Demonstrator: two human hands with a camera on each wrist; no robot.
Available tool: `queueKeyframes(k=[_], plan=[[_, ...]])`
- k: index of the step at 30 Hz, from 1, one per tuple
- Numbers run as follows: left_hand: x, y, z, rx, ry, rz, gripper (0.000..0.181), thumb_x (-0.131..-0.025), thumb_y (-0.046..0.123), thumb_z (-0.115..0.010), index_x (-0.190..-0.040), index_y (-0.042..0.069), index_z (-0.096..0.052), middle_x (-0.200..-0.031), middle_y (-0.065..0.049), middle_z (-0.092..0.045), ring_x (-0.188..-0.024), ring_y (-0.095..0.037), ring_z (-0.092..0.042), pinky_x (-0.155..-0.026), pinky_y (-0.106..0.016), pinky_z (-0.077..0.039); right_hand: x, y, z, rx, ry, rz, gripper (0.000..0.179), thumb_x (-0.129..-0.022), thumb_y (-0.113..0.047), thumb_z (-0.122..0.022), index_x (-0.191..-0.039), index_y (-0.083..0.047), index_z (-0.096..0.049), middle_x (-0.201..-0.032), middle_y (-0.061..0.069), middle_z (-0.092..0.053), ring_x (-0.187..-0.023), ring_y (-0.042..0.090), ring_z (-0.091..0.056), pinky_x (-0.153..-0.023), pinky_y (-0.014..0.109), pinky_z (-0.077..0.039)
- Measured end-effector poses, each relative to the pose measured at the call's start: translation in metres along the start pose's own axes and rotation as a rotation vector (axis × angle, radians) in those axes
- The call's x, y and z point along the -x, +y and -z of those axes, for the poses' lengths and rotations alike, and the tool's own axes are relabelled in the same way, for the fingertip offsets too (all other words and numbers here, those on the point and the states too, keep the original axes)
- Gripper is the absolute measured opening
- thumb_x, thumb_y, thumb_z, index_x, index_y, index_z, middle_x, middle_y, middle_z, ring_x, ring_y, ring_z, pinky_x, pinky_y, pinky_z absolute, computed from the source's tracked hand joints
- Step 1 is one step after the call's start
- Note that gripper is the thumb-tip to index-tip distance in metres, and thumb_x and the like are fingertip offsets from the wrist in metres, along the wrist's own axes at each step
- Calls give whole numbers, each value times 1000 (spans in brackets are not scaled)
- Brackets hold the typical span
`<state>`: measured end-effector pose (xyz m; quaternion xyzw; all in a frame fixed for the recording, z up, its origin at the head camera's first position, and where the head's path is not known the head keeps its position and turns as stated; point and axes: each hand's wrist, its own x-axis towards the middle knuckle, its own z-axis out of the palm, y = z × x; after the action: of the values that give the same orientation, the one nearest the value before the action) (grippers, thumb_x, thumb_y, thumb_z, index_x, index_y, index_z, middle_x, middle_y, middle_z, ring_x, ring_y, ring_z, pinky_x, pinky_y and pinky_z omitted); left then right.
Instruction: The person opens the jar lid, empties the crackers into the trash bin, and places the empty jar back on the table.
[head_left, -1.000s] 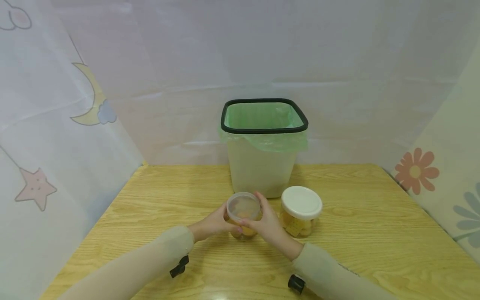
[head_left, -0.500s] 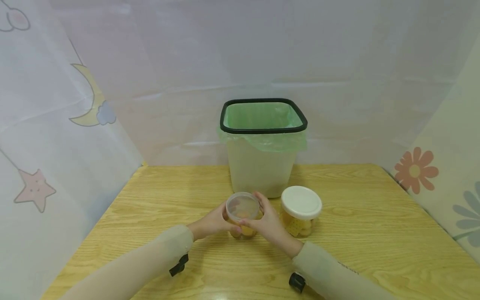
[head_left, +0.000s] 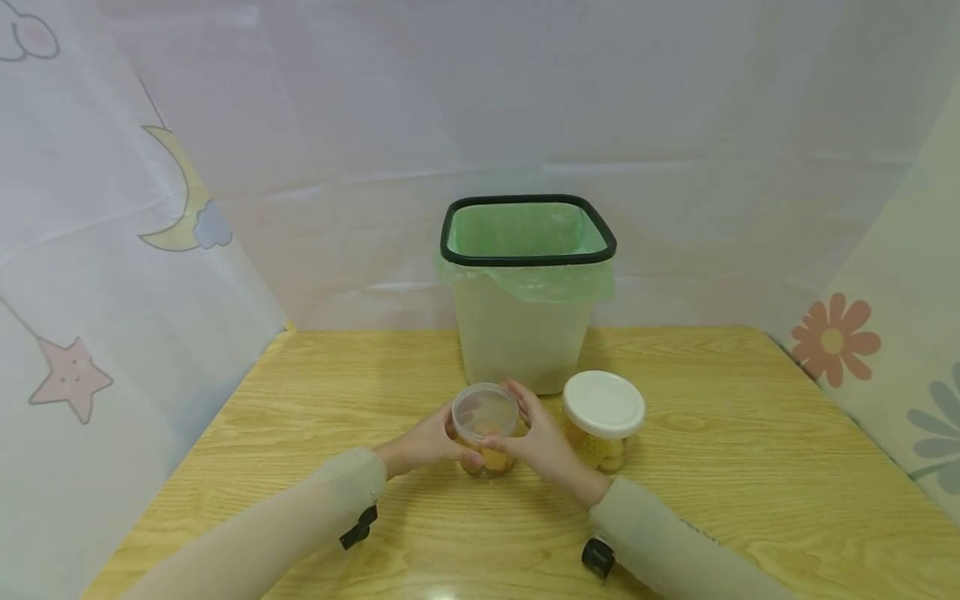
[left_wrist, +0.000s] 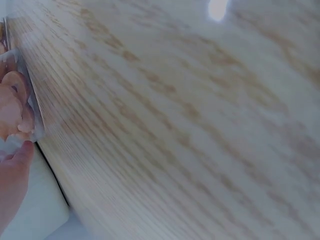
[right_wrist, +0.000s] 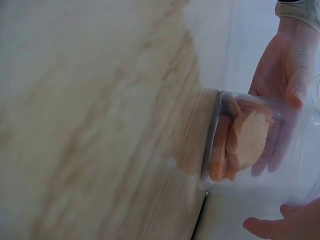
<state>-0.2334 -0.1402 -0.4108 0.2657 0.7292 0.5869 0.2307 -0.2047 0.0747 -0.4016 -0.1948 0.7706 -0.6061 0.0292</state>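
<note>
The clear jar (head_left: 486, 412) stands on the wooden surface (head_left: 712, 433), right between the left grip (head_left: 429, 442) and the right grip (head_left: 540, 437). Both are curled round its sides. The view from the right wrist shows lumpy orange pieces (right_wrist: 247, 137) piled at its bottom, and some left fingers (right_wrist: 264, 160) through the see-through wall. Only the head view shows the flat white lid (head_left: 603, 404) on the other round jar (head_left: 600, 450), and the thin, crinkly green bag (head_left: 555, 283) in the smooth white bin (head_left: 517, 342) behind.
</note>
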Motion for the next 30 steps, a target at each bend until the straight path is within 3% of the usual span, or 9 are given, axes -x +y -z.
queueKeyframes(k=[10, 14, 22, 30], plan=[[-1, -1, 3, -18, 5, -1, 94, -81, 15, -81, -153, 11, -21, -149, -15, -37, -132, -33, -41, -106, -52, -35, -1, -4, 2, 24, -30, 1, 99, -81, -23, -80, -149, 10, -16, -155, 27, -21, -141, 42, -23, -112, 56, -21], [-2, -1, 2, -5, 3, 0, 93, -81, 14, -81, -153, 11, -22, -147, -15, -39, -129, -32, -45, -104, -48, -39, 3, -6, 1, 28, -26, -30, 103, -81, -21, -81, -151, 9, -11, -157, 25, -16, -141, 45, -19, -110, 62, -18], [-2, -1, 3, -17, -16, -22, 96, -81, 19, -81, -154, 9, -19, -148, -17, -37, -131, -34, -42, -105, -51, -36, 15, -13, -10, 60, 93, -51, 100, -81, -17, -80, -149, 11, -13, -155, 29, -17, -142, 46, -16, -110, 63, -16], [-1, -2, 2, -38, -14, -19, 97, -81, 24, -81, -154, 10, -18, -149, -16, -37, -132, -33, -41, -106, -56, -33, 20, -14, -17, 56, 122, -80, 98, -81, -18, -81, -150, 10, -16, -154, 30, -19, -141, 47, -16, -108, 66, -15]])
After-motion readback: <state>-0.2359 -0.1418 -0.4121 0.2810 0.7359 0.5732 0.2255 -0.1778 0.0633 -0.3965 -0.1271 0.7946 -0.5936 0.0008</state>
